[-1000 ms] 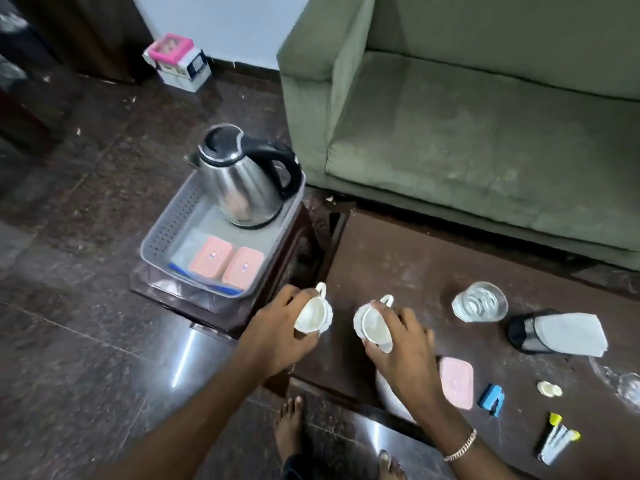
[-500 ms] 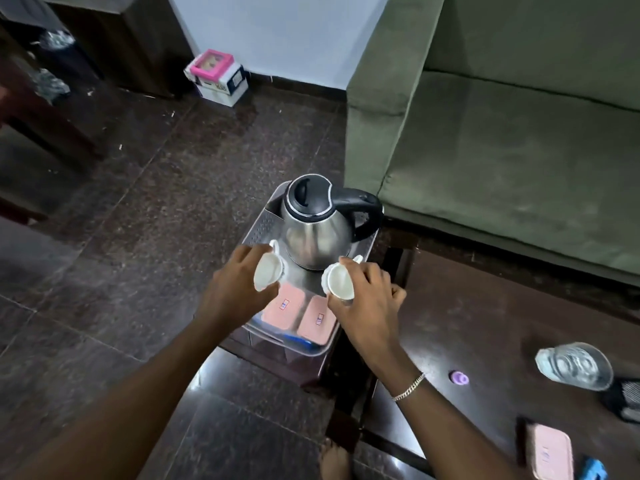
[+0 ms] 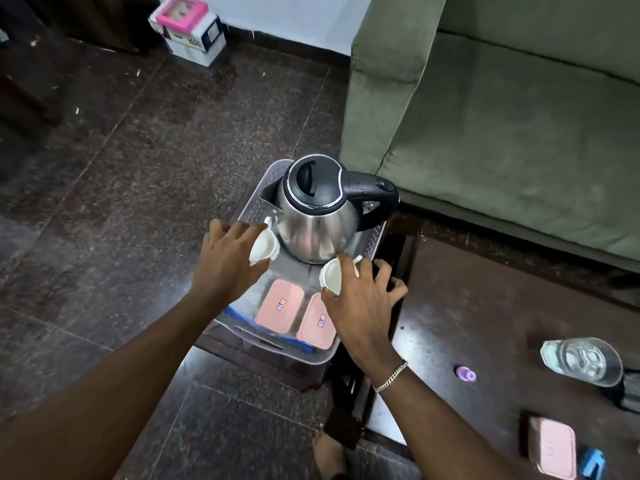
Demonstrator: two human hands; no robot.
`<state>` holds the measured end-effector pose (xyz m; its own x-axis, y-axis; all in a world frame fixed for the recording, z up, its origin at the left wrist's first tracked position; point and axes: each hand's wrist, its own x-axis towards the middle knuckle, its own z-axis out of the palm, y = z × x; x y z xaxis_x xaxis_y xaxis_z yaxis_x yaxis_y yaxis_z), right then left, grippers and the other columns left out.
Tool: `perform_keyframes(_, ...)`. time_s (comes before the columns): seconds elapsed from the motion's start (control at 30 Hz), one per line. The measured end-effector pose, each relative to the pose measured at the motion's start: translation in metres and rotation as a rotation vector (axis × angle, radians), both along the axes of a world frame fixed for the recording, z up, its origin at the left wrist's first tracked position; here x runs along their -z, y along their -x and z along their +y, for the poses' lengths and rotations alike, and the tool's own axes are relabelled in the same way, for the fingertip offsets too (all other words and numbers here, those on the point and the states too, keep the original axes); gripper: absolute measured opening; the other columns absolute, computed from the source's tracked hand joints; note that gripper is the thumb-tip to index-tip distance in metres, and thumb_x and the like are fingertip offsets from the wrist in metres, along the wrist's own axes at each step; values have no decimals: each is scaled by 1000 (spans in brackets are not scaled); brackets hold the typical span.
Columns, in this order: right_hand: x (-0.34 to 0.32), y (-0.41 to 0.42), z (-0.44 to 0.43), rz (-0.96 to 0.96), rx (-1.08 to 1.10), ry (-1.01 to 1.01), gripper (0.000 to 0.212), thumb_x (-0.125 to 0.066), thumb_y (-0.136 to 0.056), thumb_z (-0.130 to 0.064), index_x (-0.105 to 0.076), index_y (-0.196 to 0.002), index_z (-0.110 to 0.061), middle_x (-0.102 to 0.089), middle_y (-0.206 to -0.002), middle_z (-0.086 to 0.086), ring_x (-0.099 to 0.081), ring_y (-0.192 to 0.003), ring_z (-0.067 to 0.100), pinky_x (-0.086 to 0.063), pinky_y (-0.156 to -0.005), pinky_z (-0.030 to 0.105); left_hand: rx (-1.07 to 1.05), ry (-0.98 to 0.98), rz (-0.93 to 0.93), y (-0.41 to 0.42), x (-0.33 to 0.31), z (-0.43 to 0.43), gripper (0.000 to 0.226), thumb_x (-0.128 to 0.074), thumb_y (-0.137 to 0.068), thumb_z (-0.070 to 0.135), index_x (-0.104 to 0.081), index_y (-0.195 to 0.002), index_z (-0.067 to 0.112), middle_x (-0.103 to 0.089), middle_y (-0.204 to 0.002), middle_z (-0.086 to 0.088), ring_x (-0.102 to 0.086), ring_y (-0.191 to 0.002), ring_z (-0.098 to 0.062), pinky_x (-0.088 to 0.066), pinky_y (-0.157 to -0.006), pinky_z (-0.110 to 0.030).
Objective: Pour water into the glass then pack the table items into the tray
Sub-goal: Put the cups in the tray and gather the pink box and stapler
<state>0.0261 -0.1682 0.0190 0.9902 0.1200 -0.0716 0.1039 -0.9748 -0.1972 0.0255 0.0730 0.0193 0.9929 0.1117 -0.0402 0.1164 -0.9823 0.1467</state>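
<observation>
A grey perforated tray [image 3: 259, 209] sits on a low stand and holds a steel kettle [image 3: 318, 216] with a black lid, plus two pink lidded boxes [image 3: 280, 305]. My left hand [image 3: 225, 261] grips a white cup [image 3: 264, 247] at the kettle's left side, over the tray. My right hand [image 3: 360, 303] grips a second white cup [image 3: 334, 274] just in front of the kettle's base. On the dark table at the right stands a glass of water [image 3: 581, 361].
On the dark wooden table [image 3: 485, 323] also lie a small purple cap [image 3: 465, 373], another pink box [image 3: 551, 446] and a blue clip [image 3: 593, 464]. A green sofa [image 3: 502, 116] stands behind. A pink-topped carton [image 3: 188, 29] rests on the floor. A bare foot [image 3: 329, 455] shows below.
Both hands carried the white cups from the table leftward to the tray, and they now hold them low beside the kettle. The view shifted left with them.
</observation>
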Motion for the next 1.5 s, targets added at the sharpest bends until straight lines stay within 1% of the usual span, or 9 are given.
perform_keyframes(0.27,6,5,-2,-21,0,-28,63,-69,-81,-50,-50,-139,-33,-62,-118,1,-54,-97,27,-33,-81,47,-24,16,-37,-4,5,-1,63,-84,-82,35,-56,-138,28,-68,-133,3,-47,-107,-36,-46,-92,-50)
perform_keyframes(0.47,-1,14,-16,-30,-21,-78,74,-64,-83,-63,-42,-148,-35,-56,-131,1,-56,-105,26,-34,-85,48,-83,54,-49,3,2,-13,91,-88,-74,30,-42,-152,27,-47,-154,-4,-42,-119,-36,-45,-97,-56)
perform_keyframes(0.63,-13,30,-53,-100,37,-186,61,-56,-90,-62,-46,-144,-34,-51,-131,-1,-55,-107,22,-31,-86,45,84,114,-284,18,-11,-50,45,-65,-85,31,-53,-123,8,-51,-116,-16,-48,-103,-39,-48,-90,-53)
perform_keyframes(0.8,-12,55,-127,-65,97,-246,54,-58,-97,-52,-47,-145,-30,-52,-129,0,-55,-112,22,-41,-90,50,306,240,-310,29,-27,-125,36,-67,-91,33,-56,-115,9,-50,-108,-8,-56,-98,-32,-48,-86,-39)
perform_keyframes(0.93,-9,83,-203,-24,146,-231,52,-63,-96,-46,-52,-143,-27,-54,-126,0,-56,-113,23,-46,-90,49,440,313,-238,42,-26,-201,40,-69,-94,33,-55,-125,12,-49,-114,-5,-58,-102,-29,-47,-89,-32)
perform_keyframes(1.03,-7,104,-256,21,192,-274,50,-67,-95,-41,-56,-141,-24,-56,-127,3,-57,-115,26,-49,-90,50,497,372,-126,54,-17,-257,45,-67,-97,34,-55,-133,11,-52,-119,-7,-61,-105,-28,-52,-93,-35)
perform_keyframes(1.17,-1,135,-332,55,254,-258,47,-71,-93,-35,-59,-136,-18,-58,-125,7,-62,-109,32,-52,-86,48,542,417,16,79,-5,-340,45,-65,-97,37,-55,-134,14,-53,-122,-6,-65,-99,-28,-59,-83,-41)
perform_keyframes(1.3,8,161,-402,129,304,-232,51,-70,-92,-29,-58,-139,-13,-57,-127,12,-61,-108,36,-51,-92,52,563,467,162,103,14,-418,51,-68,-95,40,-52,-139,18,-50,-128,-1,-66,-103,-28,-60,-79,-43)
perform_keyframes(1.5,37,190,-494,214,429,-161,49,-68,-92,-17,-58,-138,-5,-58,-125,18,-58,-108,41,-48,-95,50,648,369,283,125,56,-516,80,-76,-84,46,-44,-150,15,-46,-141,-4,-60,-123,-30,-53,-99,-42)
